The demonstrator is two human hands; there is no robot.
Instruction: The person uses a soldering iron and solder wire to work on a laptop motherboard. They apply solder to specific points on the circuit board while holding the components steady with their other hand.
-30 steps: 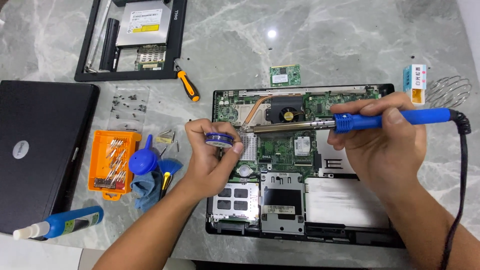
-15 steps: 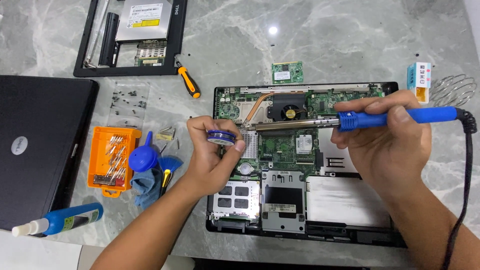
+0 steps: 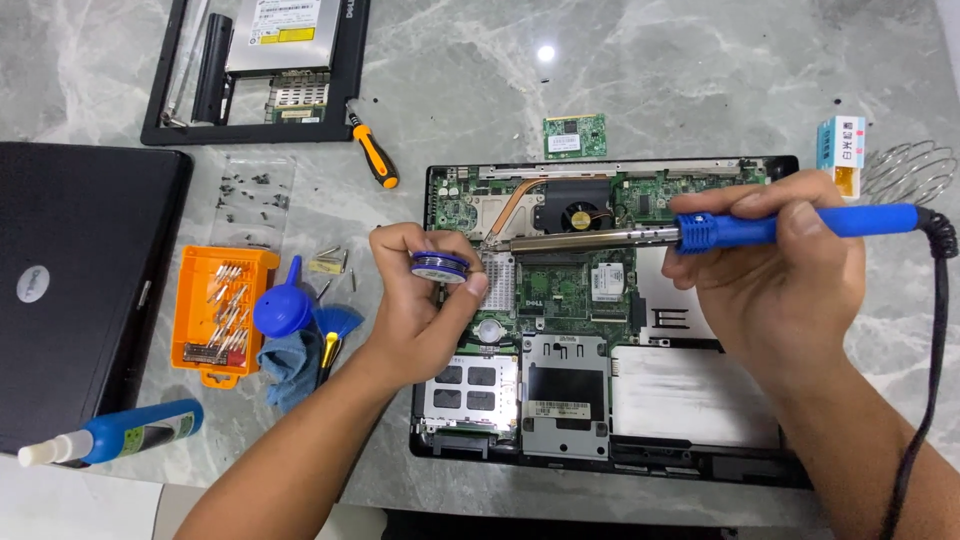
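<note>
Pinching a solder spool, left hand; right hand fingers grip soldering iron over laptop board.

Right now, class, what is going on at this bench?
A person works over an opened laptop on a marble table. The right hand holds a blue-handled soldering iron, its tip on the board near the copper heat pipe. The left hand holds a small solder spool beside that tip.
</note>
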